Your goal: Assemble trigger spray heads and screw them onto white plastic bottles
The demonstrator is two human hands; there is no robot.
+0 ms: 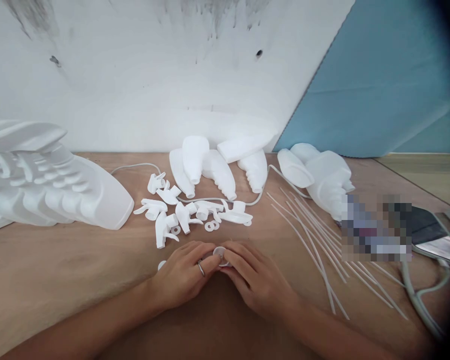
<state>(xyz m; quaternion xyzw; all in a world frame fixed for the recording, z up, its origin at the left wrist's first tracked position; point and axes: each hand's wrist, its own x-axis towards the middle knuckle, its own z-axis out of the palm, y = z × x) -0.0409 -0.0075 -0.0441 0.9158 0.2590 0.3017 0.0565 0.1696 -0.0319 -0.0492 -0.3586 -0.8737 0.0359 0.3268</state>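
Close to my body, both hands meet around a white trigger spray head, its round collar facing up between my fingers. My left hand, with a ring on one finger, grips it from the left. Fingers of my right hand close on it from the right, one fingertip at the collar's opening. Most of the part is hidden by my hands. A white piece shows beside my left hand. Just beyond lie several loose trigger spray heads and small white ring washers.
White bottles lie by the wall, with more bottles piled left and right. Thin white dip tubes are spread to my right. A grey cable runs behind the spray heads. A dark phone-like device lies far right.
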